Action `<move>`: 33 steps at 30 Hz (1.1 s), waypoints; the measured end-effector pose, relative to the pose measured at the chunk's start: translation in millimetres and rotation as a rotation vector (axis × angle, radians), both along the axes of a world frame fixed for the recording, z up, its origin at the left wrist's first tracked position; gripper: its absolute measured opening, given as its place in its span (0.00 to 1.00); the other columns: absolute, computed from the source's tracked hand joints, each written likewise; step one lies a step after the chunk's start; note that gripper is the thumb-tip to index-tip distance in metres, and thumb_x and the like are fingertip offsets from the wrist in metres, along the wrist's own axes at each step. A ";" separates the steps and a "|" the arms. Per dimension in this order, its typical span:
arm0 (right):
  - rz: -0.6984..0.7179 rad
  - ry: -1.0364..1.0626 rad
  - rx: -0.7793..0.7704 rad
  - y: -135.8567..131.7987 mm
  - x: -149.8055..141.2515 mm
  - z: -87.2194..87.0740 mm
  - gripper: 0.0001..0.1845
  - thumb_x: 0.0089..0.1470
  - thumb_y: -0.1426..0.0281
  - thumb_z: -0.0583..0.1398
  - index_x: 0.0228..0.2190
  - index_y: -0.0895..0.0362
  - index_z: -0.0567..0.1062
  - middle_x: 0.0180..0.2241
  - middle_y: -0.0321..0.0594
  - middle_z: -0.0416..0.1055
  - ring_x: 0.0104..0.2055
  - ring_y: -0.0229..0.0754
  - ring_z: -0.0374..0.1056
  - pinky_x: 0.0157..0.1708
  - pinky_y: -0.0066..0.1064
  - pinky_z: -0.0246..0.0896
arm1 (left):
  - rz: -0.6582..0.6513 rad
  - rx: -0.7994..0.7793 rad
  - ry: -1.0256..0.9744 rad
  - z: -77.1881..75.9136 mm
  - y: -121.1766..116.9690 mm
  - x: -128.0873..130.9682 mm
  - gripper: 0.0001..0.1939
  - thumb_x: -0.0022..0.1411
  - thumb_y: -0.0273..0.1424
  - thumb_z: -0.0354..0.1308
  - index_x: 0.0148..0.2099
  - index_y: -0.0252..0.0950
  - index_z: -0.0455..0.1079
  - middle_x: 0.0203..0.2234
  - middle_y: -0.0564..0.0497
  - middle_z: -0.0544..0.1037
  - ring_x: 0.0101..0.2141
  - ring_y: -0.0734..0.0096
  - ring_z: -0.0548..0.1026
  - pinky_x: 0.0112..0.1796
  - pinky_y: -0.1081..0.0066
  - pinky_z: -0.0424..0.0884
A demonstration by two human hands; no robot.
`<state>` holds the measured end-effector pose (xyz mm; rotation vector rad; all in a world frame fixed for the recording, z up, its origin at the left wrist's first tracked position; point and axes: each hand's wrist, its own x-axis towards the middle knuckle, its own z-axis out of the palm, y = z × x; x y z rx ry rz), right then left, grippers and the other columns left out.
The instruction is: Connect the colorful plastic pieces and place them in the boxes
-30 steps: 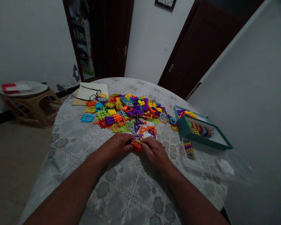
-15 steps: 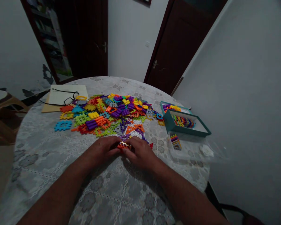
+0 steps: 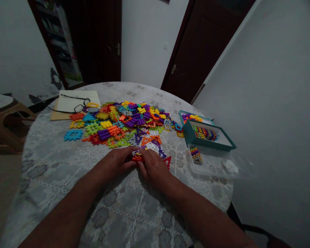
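Note:
Between my two hands is a small stack of interlocking plastic pieces (image 3: 137, 156), with red, orange, yellow and purple showing. My left hand (image 3: 118, 159) grips its left side with thumb and fingers. From the right, my right hand (image 3: 153, 165) closes on it, its fingers hiding much of the stack. A red piece (image 3: 167, 161) lies partly behind my right hand. Just beyond the hands spreads a heap of colourful plastic building pieces (image 3: 129, 120), with white and purple ones nearest my fingers.
Black-framed glasses (image 3: 78, 108) rest on papers (image 3: 94, 94) at the far left. On the right stand a teal box (image 3: 209, 146) holding rows of joined pieces and a clear plastic container (image 3: 196, 169) with a small stack inside. A patterned cloth covers the round table (image 3: 118, 210).
The view has shifted slightly. Purple and yellow now show on the held stack, where a pale row showed before, and more of the red piece beside my right hand is visible.

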<state>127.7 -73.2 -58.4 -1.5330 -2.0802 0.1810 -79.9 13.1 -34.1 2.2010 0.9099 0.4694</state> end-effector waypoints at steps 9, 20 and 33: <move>0.011 0.093 -0.027 -0.8 7.8 -5.5 0.29 0.70 0.66 0.59 0.69 0.57 0.67 0.55 0.55 0.73 0.58 0.56 0.71 0.60 0.50 0.69 | -0.013 0.000 -0.001 3.4 -5.8 1.4 0.16 0.68 0.36 0.64 0.56 0.43 0.71 0.37 0.52 0.83 0.38 0.63 0.80 0.40 0.68 0.68; 0.090 0.133 -0.041 -2.2 6.0 11.2 0.20 0.71 0.67 0.59 0.61 0.56 0.74 0.52 0.51 0.77 0.54 0.53 0.73 0.56 0.45 0.70 | -0.028 0.117 -0.055 -0.4 -5.1 1.3 0.10 0.68 0.34 0.65 0.50 0.40 0.74 0.42 0.49 0.80 0.42 0.63 0.77 0.45 0.66 0.69; 0.021 -0.009 -0.143 2.5 3.2 26.6 0.13 0.70 0.63 0.61 0.52 0.55 0.77 0.47 0.45 0.77 0.50 0.47 0.73 0.49 0.37 0.68 | -0.028 0.035 -0.076 -6.0 7.9 1.1 0.16 0.64 0.41 0.64 0.51 0.42 0.82 0.44 0.47 0.87 0.44 0.54 0.83 0.48 0.62 0.77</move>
